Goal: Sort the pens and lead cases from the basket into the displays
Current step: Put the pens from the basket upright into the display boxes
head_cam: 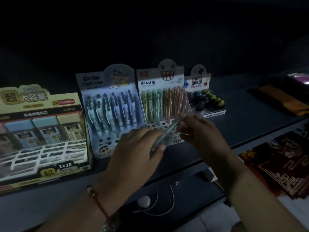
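Both hands hold one pen (168, 131) — left hand (133, 158) gripping its lower end, right hand (200, 129) pinching its tip — above the toothy-faced display (164, 104) (mid-shelf). Risk: dim light could cause a missed hole, toppling neighbouring pens.

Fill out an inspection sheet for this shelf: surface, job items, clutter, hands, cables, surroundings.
Surface: dark shelf, dimly lit, carrying four display boxes in a row.
Job's things: one pen held slanted between both hands before the MP 8283 pen display, whose front holes are empty; cartoon pen display partly filled; lead case display with empty front slots. Basket: not seen.
Clutter: eraser display at the row's right end.
Grippers: left hand grips the pen's lower end; right hand pinches its upper end.
Cables: thin white cord on the lower level.
Surroundings: red patterned packets at right; dark background.
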The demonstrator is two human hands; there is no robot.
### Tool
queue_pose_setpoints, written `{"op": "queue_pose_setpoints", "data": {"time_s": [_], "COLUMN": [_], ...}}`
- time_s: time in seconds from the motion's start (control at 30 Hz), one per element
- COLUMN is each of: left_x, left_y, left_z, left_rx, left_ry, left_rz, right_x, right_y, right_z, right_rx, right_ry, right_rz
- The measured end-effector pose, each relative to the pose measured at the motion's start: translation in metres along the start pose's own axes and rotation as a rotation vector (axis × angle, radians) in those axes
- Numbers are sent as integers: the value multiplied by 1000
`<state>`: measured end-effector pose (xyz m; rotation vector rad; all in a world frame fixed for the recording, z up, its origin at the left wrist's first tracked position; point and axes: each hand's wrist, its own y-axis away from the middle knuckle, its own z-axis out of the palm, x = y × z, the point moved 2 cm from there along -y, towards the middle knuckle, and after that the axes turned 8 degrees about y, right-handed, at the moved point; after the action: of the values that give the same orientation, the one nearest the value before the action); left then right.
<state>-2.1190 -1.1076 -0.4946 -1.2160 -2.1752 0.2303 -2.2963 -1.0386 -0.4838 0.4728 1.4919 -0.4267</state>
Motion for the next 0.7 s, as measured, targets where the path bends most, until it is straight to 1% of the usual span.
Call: {"op": "queue_pose_setpoints", "data": {"time_s": [0.13, 0.37, 0.53, 0.7], "left_x": [3, 2, -2, -6], "left_y": [4, 7, 10, 7], "left_z": [7, 18, 29, 35], "left_rx": [-105, -222, -287, -268], "left_ry": [-30, -133, -208, -245], "left_rz": [-18, -21, -17, -2], "right_x": [-6, -5, -6, -3], "right_y": [4, -1, -10, -21], "right_z": [-10, -11, -11, -6], "right_rx": [174, 331, 375, 341], "right_ry": [31, 123, 245, 319], "right_rz": [-133, -291, -398, -464]}}
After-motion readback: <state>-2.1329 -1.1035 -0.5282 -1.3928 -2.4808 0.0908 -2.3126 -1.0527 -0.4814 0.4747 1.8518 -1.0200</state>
